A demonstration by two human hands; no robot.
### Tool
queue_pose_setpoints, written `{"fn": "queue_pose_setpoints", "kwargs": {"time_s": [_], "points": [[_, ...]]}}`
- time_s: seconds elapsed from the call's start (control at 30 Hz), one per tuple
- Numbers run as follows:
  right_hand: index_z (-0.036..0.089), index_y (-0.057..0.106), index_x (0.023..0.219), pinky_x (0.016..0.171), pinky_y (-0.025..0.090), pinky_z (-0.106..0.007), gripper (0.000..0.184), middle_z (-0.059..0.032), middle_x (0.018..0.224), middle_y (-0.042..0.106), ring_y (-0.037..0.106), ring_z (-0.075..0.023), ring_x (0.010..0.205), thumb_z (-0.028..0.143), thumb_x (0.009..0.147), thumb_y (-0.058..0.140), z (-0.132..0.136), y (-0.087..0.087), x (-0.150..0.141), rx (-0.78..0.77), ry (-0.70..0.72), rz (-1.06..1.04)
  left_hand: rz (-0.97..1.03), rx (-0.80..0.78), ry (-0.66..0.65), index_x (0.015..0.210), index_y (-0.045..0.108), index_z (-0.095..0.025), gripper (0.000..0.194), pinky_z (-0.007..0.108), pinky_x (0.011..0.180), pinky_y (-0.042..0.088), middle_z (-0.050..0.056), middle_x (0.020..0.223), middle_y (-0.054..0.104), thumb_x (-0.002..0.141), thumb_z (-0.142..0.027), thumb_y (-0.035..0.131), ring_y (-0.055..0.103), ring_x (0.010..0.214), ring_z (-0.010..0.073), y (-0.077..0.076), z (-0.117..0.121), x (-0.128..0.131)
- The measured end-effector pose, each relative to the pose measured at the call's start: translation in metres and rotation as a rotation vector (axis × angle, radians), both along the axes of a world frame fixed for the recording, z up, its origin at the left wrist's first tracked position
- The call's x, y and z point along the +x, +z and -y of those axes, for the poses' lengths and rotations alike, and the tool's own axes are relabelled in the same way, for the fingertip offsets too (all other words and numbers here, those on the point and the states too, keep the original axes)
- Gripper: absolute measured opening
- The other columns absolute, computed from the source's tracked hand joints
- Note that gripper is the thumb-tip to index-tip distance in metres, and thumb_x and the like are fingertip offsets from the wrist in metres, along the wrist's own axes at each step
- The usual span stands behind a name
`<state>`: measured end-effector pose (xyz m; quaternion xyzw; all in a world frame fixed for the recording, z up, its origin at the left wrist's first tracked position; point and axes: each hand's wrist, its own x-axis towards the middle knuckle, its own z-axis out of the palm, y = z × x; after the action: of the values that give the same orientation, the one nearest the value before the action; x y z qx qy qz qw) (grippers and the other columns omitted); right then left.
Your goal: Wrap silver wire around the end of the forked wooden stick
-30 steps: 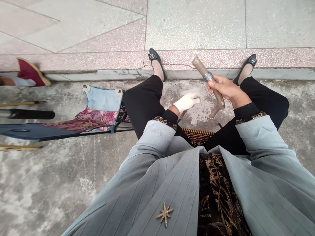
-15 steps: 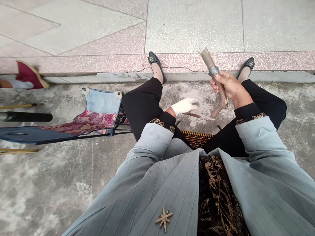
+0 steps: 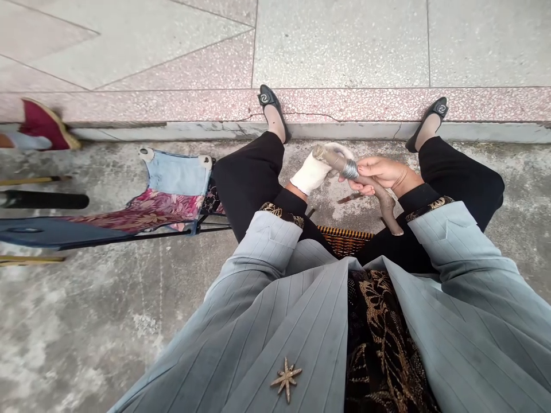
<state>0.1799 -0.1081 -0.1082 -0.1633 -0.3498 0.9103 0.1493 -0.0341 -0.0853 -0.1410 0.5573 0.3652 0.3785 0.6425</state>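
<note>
A crooked wooden stick [image 3: 383, 201] with silvery wire [image 3: 350, 169] wound round its upper part lies across both hands. My bare right hand [image 3: 383, 173] is closed on it just below the wire, fingers beneath and thumb along the top. My left hand [image 3: 312, 172], in a white glove, is curled round the pale, thicker end; part of its fingers is hidden behind the stick. On the concrete beneath the hands lies a thin reddish-brown piece [image 3: 349, 198], too small to make out.
A woven seat [image 3: 345, 241] shows between my legs. To the left stands a folding chair with blue and floral fabric [image 3: 176, 175]. Farther left are a dark cylindrical handle [image 3: 49, 199], yellow sticks and another person's red shoe [image 3: 47, 125]. A low tiled step [image 3: 344, 103] runs ahead.
My right hand has brought the stick down and left, tilting it flatter. My left hand, earlier apart from it, has risen and taken hold of its thick end.
</note>
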Motion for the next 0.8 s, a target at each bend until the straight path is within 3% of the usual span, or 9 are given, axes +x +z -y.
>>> {"fn": "queue_pose_setpoints", "kwargs": {"time_s": [0.07,0.2,0.3,0.43,0.6,0.7,0.8], "points": [[0.007,0.061,0.112,0.047,0.048,-0.020,0.043,-0.0051,0.082,0.067,0.057,-0.0084,0.056,0.044,0.094,0.072,0.004,-0.007,-0.005,-0.032,0.106,-0.034,-0.021,0.025,-0.050,0.085,0.068,-0.017,0.043,0.027,0.061,0.053,0.006,0.082,0.073,0.081,-0.060,0.075,0.068,0.072,0.0155,0.009,-0.001,0.001],[0.007,0.060,0.115,0.047,0.050,-0.020,0.039,-0.0058,0.082,0.069,0.058,-0.0090,0.054,0.042,0.099,0.065,0.016,-0.018,-0.019,-0.089,0.271,-0.112,0.000,0.010,-0.333,0.086,0.073,-0.014,0.037,0.027,0.064,0.054,0.008,0.085,0.076,0.079,-0.049,0.079,0.069,0.073,0.0149,0.029,0.000,0.006],[0.007,0.060,0.115,0.044,0.048,-0.020,0.039,-0.0064,0.082,0.068,0.056,-0.0088,0.052,0.043,0.100,0.062,0.027,-0.025,-0.031,-0.151,0.344,-0.194,0.003,-0.003,-0.427,0.088,0.074,-0.014,0.030,0.026,0.069,0.056,0.009,0.091,0.078,0.079,-0.043,0.079,0.071,0.078,0.0150,0.035,0.005,0.010],[0.007,0.059,0.114,0.040,0.044,-0.020,0.042,-0.0055,0.079,0.067,0.051,-0.0084,0.048,0.047,0.100,0.061,0.039,-0.037,-0.045,-0.238,0.351,-0.235,0.000,0.037,-0.409,0.089,0.074,-0.015,0.021,0.026,0.075,0.057,0.008,0.092,0.078,0.081,-0.034,0.078,0.072,0.084,0.0149,0.040,0.013,0.014],[0.008,0.056,0.120,0.036,0.040,-0.020,0.050,-0.0030,0.078,0.064,0.047,-0.0082,0.045,0.053,0.098,0.061,0.046,-0.046,-0.051,-0.313,0.351,-0.213,-0.002,0.062,-0.259,0.092,0.074,-0.015,0.014,0.026,0.062,0.051,0.005,0.086,0.075,0.090,-0.026,0.066,0.063,0.066,0.0098,0.045,0.014,0.009],[0.009,0.057,0.116,0.035,0.041,-0.020,0.050,-0.0020,0.077,0.062,0.046,-0.0082,0.045,0.055,0.098,0.059,0.048,-0.044,-0.051,-0.306,0.379,-0.196,-0.020,0.136,-0.148,0.091,0.074,-0.016,0.014,0.027,0.066,0.052,0.005,0.091,0.076,0.090,-0.021,0.060,0.064,0.069,0.0107,0.047,0.010,0.004],[0.009,0.057,0.116,0.037,0.042,-0.020,0.050,-0.0009,0.076,0.060,0.048,-0.0083,0.046,0.056,0.098,0.059,0.049,-0.033,-0.050,-0.263,0.425,-0.179,-0.174,0.230,-0.193,0.088,0.075,-0.016,0.016,0.031,0.077,0.055,0.004,0.091,0.077,0.085,-0.017,0.059,0.069,0.081,0.0154,0.045,0.010,0.006]]}}
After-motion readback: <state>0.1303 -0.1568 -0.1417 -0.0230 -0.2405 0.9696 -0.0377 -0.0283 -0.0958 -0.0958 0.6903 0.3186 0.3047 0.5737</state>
